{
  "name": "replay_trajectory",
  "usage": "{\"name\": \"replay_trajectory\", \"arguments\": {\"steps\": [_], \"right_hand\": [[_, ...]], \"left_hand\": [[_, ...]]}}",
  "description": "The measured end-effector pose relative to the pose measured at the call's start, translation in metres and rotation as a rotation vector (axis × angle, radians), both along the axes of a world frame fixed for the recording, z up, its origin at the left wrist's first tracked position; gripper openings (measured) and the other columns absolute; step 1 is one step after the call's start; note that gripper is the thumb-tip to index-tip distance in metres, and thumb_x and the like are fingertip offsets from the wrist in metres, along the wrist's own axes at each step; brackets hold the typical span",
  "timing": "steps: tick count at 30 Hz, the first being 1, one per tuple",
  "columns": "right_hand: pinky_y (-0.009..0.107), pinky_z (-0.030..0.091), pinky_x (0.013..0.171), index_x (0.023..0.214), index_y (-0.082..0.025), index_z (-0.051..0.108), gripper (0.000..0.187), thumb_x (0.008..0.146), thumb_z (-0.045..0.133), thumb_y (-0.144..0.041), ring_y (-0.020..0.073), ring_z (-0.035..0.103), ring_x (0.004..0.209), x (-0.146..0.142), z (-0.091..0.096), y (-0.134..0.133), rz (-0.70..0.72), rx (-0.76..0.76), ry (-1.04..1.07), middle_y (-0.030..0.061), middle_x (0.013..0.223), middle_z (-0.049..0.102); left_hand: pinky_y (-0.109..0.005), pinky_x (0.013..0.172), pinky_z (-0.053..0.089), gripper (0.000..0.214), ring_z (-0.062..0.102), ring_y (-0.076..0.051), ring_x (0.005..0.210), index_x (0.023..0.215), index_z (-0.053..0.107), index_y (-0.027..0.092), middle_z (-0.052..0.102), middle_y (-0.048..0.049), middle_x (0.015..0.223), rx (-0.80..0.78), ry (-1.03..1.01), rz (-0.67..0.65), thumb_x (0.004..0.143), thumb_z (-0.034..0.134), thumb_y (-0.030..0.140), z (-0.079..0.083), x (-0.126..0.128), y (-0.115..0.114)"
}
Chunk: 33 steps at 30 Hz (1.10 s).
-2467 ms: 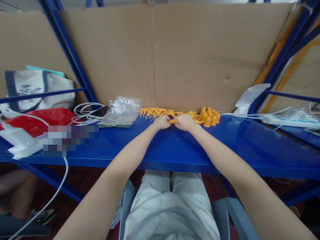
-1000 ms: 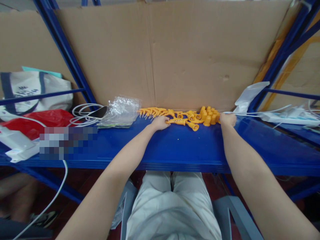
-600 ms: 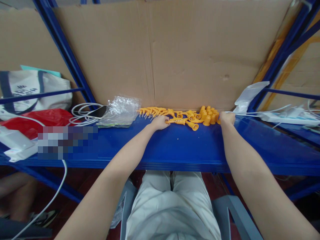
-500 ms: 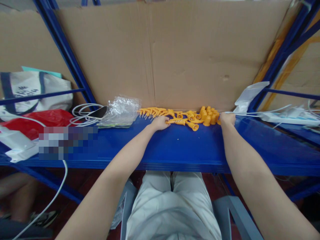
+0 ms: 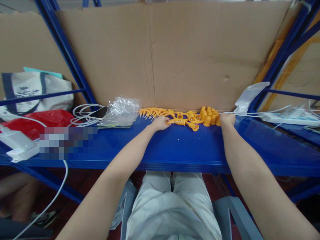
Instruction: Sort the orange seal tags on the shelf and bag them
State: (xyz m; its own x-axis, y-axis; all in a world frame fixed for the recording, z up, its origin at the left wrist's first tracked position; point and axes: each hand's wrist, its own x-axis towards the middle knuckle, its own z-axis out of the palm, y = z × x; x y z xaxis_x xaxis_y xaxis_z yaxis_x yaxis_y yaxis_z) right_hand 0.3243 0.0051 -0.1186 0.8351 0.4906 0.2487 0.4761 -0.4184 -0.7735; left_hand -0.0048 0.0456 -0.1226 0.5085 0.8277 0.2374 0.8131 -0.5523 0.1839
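My left hand (image 5: 160,123) rests at the back of the blue tabletop, fingers closed on the end of a yellow plastic piece with a small chain (image 5: 177,122) along it. Just right of that piece lies a yellow part with a flared cup-like end (image 5: 193,126). More yellow curved pieces (image 5: 155,111) with silver chains lie in a row behind my left hand. My right hand (image 5: 228,119) is closed at the right side of a cluster of yellow cup-shaped parts (image 5: 207,117). Its fingertips are hidden, so what it grips does not show clearly.
Clear plastic bags (image 5: 121,113) lie left of the yellow row, near a coiled white cable (image 5: 83,115). A red bag (image 5: 47,121) and a cloth tote (image 5: 37,91) sit far left. Cardboard (image 5: 187,56) walls off the back. A white power strip (image 5: 287,116) lies right.
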Motion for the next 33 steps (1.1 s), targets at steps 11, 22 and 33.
{"name": "replay_trajectory", "arguments": {"steps": [11, 22, 33], "right_hand": [[0.045, 0.045, 0.095, 0.093, -0.015, 0.065, 0.024, 0.090, 0.041, -0.016, 0.0292, 0.061, 0.107, -0.010, 0.020, 0.022, 0.102, 0.413, -0.341, 0.0173, 0.103, 0.064], [0.027, 0.038, 0.060, 0.064, -0.018, 0.061, 0.031, 0.088, 0.055, -0.038, 0.0136, 0.051, 0.060, -0.129, 0.020, 0.004, 1.311, 0.077, -0.424, 0.0012, 0.062, 0.060], [0.021, 0.027, 0.045, 0.059, -0.018, 0.062, 0.035, 0.071, 0.082, -0.045, 0.0062, 0.037, 0.047, -0.139, 0.024, -0.015, 1.470, -0.266, 0.139, -0.0026, 0.053, 0.056]], "left_hand": [[-0.034, 0.086, 0.053, 0.031, 0.069, -0.027, 0.099, 0.106, 0.077, 0.017, 0.076, -0.0098, 0.103, 0.089, 0.014, 0.011, 0.086, 0.057, 0.028, 0.005, 0.004, -0.007], [-0.031, 0.081, 0.052, 0.024, 0.071, -0.024, 0.094, 0.097, 0.077, 0.019, 0.078, -0.0079, 0.100, 0.141, -0.045, -0.054, 0.085, 0.057, 0.023, 0.008, 0.009, -0.018], [-0.038, 0.095, 0.051, 0.041, 0.067, -0.027, 0.109, 0.120, 0.070, 0.022, 0.075, -0.0079, 0.115, 0.140, -0.070, -0.079, 0.080, 0.061, 0.019, 0.009, 0.015, -0.024]]}}
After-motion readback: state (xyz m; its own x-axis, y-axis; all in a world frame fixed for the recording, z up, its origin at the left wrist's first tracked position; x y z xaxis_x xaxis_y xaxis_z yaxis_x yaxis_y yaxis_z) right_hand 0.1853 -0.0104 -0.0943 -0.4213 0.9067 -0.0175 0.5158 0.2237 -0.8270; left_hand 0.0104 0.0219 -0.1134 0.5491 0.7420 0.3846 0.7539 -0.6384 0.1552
